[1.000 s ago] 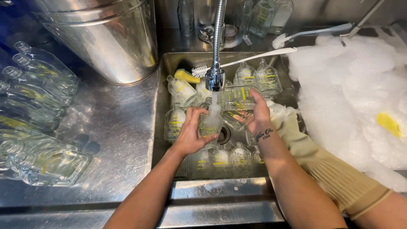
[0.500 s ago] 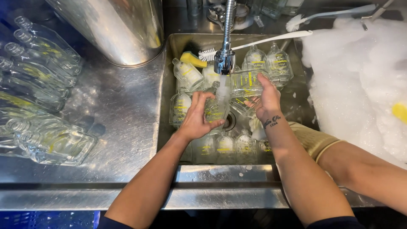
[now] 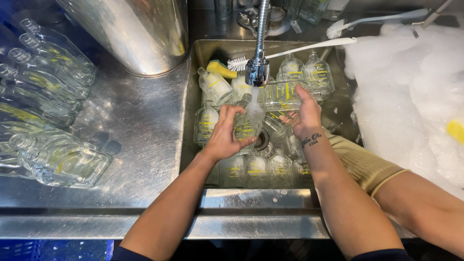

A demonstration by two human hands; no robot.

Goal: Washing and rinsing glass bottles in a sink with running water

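Note:
My left hand (image 3: 226, 135) grips a clear glass bottle with yellow print (image 3: 247, 124) under the running tap (image 3: 257, 67); water pours onto the bottle's top. My right hand (image 3: 305, 116) holds a second clear bottle (image 3: 282, 94) lying on its side just right of the tap head. Both hands are over the steel sink (image 3: 191, 96), which holds several more clear bottles (image 3: 251, 166), upright and lying down.
Rinsed bottles (image 3: 46, 82) lie in rows on the steel counter at left. A large steel pot (image 3: 135, 34) stands behind them. A yellow sponge (image 3: 220, 68) and a white bottle brush (image 3: 290, 50) rest at the sink's back. Thick white foam (image 3: 406, 87) fills the right basin.
The view has shifted slightly and both hands stay under the tap. My right hand has raised its bottle closer to the tap head; the left still holds its bottle in the stream.

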